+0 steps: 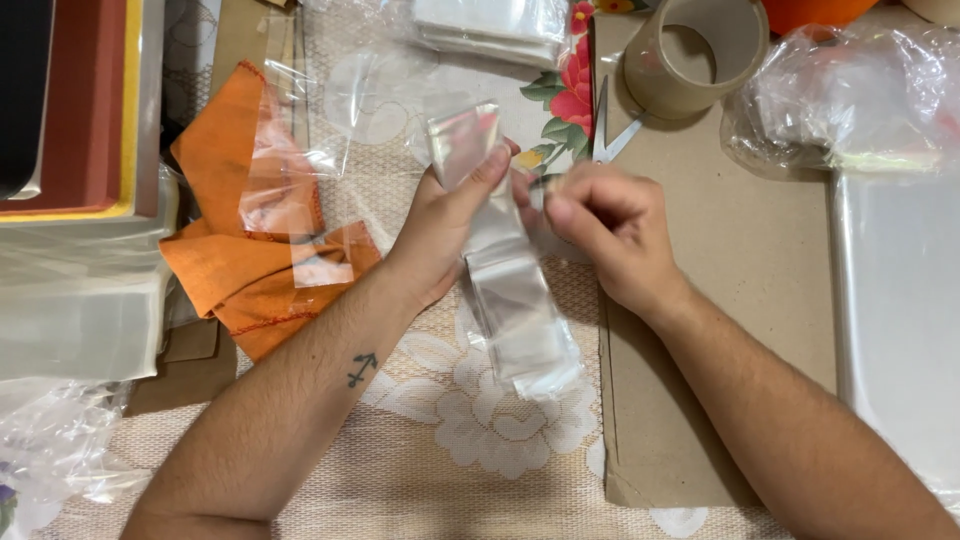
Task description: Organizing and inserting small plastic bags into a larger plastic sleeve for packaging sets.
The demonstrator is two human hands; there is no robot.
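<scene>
My left hand grips a stack of small clear plastic bags near its upper end, thumb pressed on top. The stack hangs down toward me over the lace tablecloth. Just to the right, my right hand is closed in a loose fist, fingertips pinching at the edge of the same bags beside my left thumb. Both hands are in the middle of the view.
A roll of brown tape and scissors lie at the back on a cardboard sheet. Orange cloth with loose clear bags lies left. Crumpled plastic sits back right, stacked boxes far left.
</scene>
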